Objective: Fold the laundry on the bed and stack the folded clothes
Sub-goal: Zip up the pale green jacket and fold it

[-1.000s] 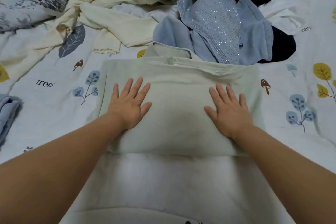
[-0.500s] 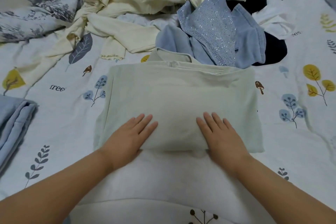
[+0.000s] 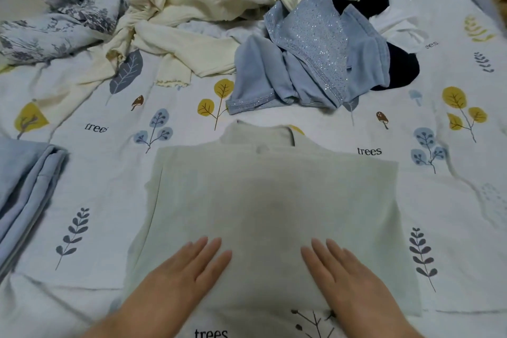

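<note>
Garment (image 3: 274, 200): pale green, folded into a rough rectangle, lying flat on the sheet (image 3: 96, 186) in the near middle — collar at its far edge.
Left hand (image 3: 186, 274): palm down on the garment's near left part, fingers straight and together, gripping nothing.
Right hand (image 3: 345, 274): palm down on the near right part, fingers straight, likewise holding nothing; the two hands lie apart with bare cloth between them.
Blue fold (image 3: 24, 195): light blue folded cloth at the left edge, well apart from the garment.
Blue heap (image 3: 310, 63): unfolded light blue clothes, one piece glittering, far of the garment and slightly right, not touching it.
Cream heap (image 3: 208, 3): cream ribbed clothes, crumpled, far and left of the blue heap.
Dark clothes (image 3: 395, 63): black pieces tucked behind and right of the blue heap.
Floral cloth (image 3: 63, 16): grey-blue printed fabric bunched in the far left corner.
Sheet: white, printed with leaves, mushrooms and the word "trees" — it covers the whole bed.
</note>
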A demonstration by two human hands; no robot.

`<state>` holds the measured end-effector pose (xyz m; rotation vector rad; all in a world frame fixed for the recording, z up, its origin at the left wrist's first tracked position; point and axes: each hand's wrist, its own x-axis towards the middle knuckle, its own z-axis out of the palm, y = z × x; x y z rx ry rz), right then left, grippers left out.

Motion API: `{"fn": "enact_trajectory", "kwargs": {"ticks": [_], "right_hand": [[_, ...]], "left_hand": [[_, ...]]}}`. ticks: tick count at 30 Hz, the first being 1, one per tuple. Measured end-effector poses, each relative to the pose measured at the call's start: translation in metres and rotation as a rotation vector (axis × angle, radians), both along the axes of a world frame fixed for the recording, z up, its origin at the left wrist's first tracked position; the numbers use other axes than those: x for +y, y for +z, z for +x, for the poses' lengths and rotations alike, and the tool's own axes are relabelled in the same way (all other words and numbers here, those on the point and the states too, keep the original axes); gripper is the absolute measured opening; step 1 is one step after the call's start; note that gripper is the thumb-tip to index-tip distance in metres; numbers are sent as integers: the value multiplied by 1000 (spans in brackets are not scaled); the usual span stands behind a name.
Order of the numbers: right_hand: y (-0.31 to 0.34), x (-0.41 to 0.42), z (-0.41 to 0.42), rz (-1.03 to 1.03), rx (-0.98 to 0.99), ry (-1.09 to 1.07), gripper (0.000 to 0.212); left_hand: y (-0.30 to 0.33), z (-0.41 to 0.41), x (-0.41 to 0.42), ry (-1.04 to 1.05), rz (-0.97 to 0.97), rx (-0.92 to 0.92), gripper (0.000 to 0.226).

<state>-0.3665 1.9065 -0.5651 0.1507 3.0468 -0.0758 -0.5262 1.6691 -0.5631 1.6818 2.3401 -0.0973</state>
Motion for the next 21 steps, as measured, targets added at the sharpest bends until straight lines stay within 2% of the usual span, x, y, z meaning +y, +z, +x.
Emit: {"fn": "enact_trajectory", "kwargs": {"ticks": [3,4,6,9,11,14,16,18,21], "right_hand": [[-9,-5,21,-30,-118,33,49],[-6,-7,21,-70,-185,46,58],[1,-9,14,-154,-244,-1,75],[10,-10,-11,-276,-151,-188,72],[-3,-2,-31,-248,-60,-285,65],[-35,28,-43,-65,-160,-318,64],[-45,48,-40,-11,-242,-331,69],[-49,66,-35,-30,-256,-393,81],[-41,75,-29,-81,-227,-477,69]], "left_hand": [[-6,17,-10,-48,-113,23,57],[-6,17,-9,-71,-123,18,60],[-4,12,-5,-89,-67,2,50],[-4,3,13,33,65,-27,52],[-5,-8,31,211,-3,-23,60],[-15,-36,40,375,-126,-54,85],[-36,-56,28,396,-128,-66,100],[-47,-67,17,379,-174,-27,101],[-41,-67,22,395,-272,-12,103]]}}
